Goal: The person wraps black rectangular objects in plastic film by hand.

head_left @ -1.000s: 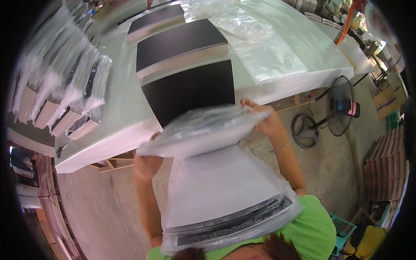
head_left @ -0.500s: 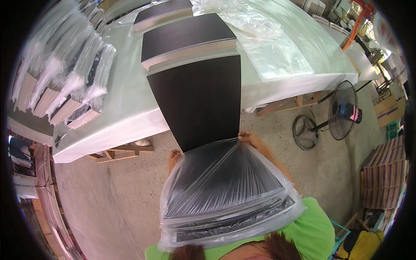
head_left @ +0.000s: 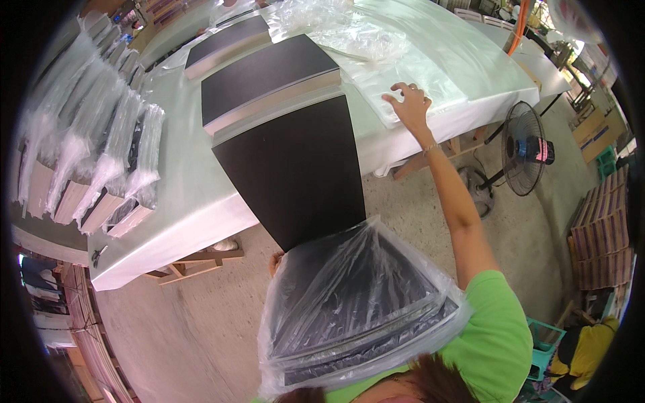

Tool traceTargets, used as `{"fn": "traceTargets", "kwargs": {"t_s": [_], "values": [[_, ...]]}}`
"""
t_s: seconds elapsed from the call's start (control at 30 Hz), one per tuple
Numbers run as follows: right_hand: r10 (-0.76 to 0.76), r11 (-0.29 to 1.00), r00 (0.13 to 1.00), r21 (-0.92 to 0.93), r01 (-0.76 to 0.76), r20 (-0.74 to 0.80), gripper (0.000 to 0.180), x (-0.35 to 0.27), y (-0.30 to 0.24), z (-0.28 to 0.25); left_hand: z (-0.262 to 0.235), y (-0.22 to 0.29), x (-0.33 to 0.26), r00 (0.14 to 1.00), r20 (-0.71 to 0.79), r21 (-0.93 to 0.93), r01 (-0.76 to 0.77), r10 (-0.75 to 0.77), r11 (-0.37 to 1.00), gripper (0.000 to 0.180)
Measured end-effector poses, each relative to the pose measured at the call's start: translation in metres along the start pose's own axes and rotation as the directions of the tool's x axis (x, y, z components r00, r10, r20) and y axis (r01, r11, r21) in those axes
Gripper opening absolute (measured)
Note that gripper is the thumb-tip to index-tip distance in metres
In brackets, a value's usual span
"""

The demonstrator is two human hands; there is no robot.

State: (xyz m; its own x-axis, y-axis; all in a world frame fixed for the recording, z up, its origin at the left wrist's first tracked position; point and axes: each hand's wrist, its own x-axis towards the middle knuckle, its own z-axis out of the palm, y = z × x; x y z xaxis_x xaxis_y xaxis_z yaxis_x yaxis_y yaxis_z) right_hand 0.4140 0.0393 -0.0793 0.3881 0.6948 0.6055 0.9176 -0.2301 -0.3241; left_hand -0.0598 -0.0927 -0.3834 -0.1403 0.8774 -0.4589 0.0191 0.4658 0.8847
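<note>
A large black sheet or board (head_left: 292,171) slopes from the table edge towards me. Its near end is inside a clear plastic bag (head_left: 363,289), which spreads over dark contents against my body. At the bag's left corner my left hand (head_left: 275,262) is mostly hidden; the fingers that show are closed on its edge. My right hand (head_left: 411,111) reaches out over a pile of flat clear plastic bags (head_left: 440,87) on the table. Its fingers are spread and hold nothing. Behind the sheet lies a thick black-topped stack with pale edges (head_left: 269,77).
Several plastic-wrapped stacks (head_left: 114,161) stand along the left of the white-covered table (head_left: 178,208). A smaller black-topped stack (head_left: 228,43) lies farther back. Small scissors (head_left: 99,256) rest near the left corner. A floor fan (head_left: 525,149) stands at the right, near stacked striped cartons (head_left: 601,232).
My right hand has let go of the bag's right corner and moved up and forward to the flat bags on the table. My left hand stays at the left corner.
</note>
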Motion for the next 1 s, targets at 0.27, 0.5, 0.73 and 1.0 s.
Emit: {"fn": "traceTargets", "kwargs": {"t_s": [0.27,0.5,0.73,1.0], "values": [[0.210,0.928,0.976,0.301,-0.218,0.057,0.021,0.049,0.072,0.036,-0.030,-0.017,-0.017,0.999,-0.020,-0.048,0.043,-0.044,0.998,0.015],[-0.017,0.991,0.969,0.136,-0.017,0.245,0.028,0.044,0.041,0.026,-0.068,-0.015,-0.043,0.994,-0.090,-0.128,0.053,-0.065,0.990,0.015],[0.194,0.955,0.971,0.198,-0.219,0.137,0.036,0.050,0.046,0.038,-0.075,0.027,-0.070,0.985,-0.155,-0.204,0.040,-0.072,0.978,0.017],[0.058,0.964,0.998,0.259,-0.062,0.022,0.032,0.077,0.064,0.071,-0.054,0.095,-0.088,0.976,-0.208,-0.417,-0.023,-0.070,0.909,0.013]]}}
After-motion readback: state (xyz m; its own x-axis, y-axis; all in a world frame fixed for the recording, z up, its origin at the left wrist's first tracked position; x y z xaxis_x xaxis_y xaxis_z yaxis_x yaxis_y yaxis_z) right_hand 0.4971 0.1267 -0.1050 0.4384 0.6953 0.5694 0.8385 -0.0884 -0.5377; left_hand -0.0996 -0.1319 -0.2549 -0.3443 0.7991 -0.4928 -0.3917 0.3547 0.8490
